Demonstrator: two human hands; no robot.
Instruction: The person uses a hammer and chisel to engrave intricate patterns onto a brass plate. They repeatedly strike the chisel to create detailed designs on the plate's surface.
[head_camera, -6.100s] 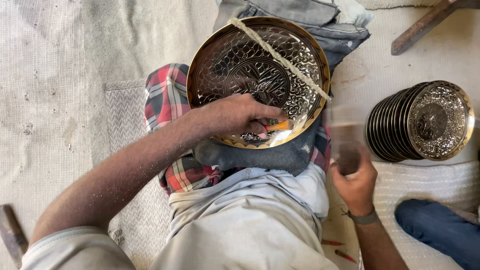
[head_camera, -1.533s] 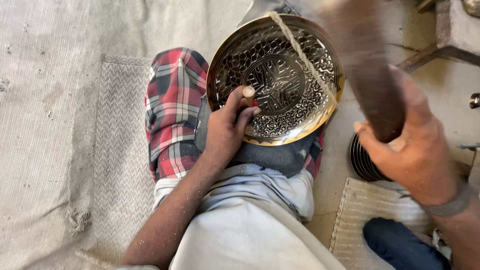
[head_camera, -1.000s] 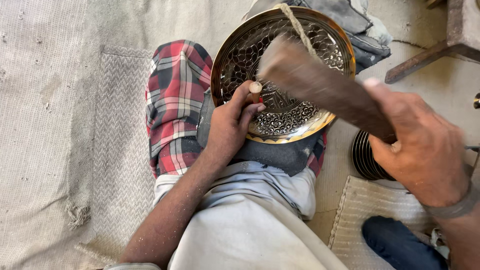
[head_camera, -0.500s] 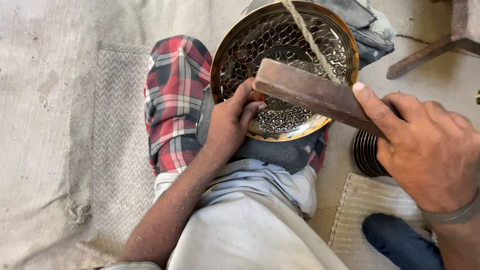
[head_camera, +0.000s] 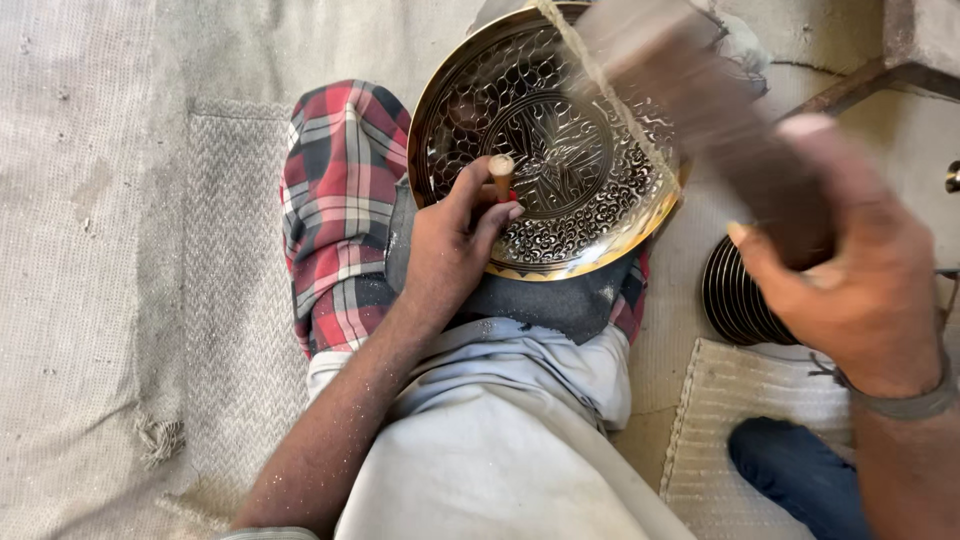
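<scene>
Brass plate is lying on the person's lap at 12 o'clock, while the left hand is pinching a small chisel against it. The right hand, at 3 o'clock, is wrapping a blurred wooden mallet, seemingly mid-strike; the next blow calls for a steady chisel.

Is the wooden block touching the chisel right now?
No, the right hand holds the wooden block raised, clear of the chisel in the left hand.

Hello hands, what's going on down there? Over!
Left hand grips punch on brass plate. Right hand holds blurred wooden mallet above plate. Nothing between mallet and punch.
</scene>
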